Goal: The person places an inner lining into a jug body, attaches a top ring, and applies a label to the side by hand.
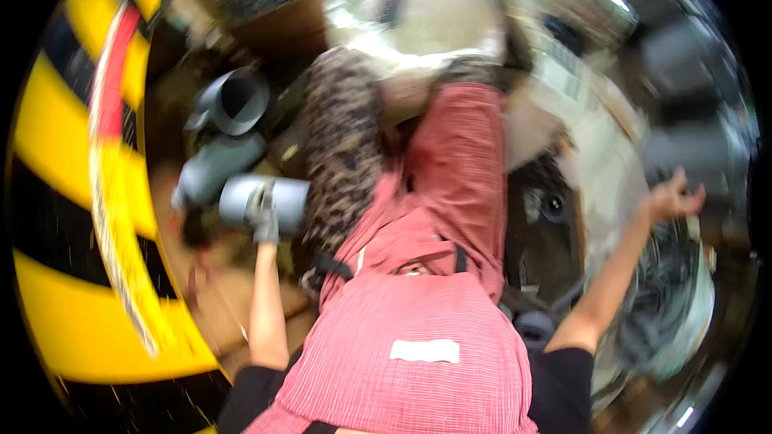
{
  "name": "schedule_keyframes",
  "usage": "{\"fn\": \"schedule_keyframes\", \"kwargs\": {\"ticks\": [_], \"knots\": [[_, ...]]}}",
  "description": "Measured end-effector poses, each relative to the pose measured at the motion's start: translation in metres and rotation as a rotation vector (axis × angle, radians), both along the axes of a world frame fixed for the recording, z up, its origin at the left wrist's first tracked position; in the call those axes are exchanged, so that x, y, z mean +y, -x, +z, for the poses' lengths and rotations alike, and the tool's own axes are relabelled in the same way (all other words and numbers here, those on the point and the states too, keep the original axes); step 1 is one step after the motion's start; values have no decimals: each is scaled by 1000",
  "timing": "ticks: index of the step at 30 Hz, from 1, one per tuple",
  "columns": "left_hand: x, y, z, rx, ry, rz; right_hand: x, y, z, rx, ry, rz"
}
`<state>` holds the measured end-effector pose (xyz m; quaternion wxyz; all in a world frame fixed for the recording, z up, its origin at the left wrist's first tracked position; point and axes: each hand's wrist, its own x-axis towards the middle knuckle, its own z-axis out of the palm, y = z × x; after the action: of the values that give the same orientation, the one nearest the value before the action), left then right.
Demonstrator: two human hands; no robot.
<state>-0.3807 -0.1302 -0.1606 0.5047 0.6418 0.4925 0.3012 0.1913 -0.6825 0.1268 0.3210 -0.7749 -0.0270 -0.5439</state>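
Note:
My left hand (264, 221), in a pale grey glove, is closed over a short grey plastic pipe fitting (288, 198) beside my left knee. Just beyond it lie two more grey pipe fittings, one with its round mouth (244, 102) facing up and another (221, 167) on its side. Out to the far right, my bare right hand (674, 198) is stretched away from my body with its fingers spread and nothing visible in them. It is nearest to blurred grey things (687, 153) at the right rim.
Ahead of my knees stands a round container lined with clear plastic (450, 28). A cardboard box (281, 20) with dark pieces is at the far left. A yellow-and-black striped barrier (60, 128) curves along my left. A plastic bag of dark items (667, 305) sits below my right hand.

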Motion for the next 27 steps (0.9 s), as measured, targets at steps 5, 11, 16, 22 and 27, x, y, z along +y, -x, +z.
{"fn": "schedule_keyframes", "kwargs": {"ticks": [5,11,16,22,27], "knots": [[98,76,-33,660,-341,246,115,116,-20,60,514,524],[162,109,-52,1010,186,-171,197,171,-30,154,855,811],[59,193,-29,128,96,588,213,208,-34,327,657,996],[-35,207,56,-312,511,938,294,257,-58,531,391,1503],[-53,101,108,-190,358,210,380,284,-29,691,120,2060]]}}
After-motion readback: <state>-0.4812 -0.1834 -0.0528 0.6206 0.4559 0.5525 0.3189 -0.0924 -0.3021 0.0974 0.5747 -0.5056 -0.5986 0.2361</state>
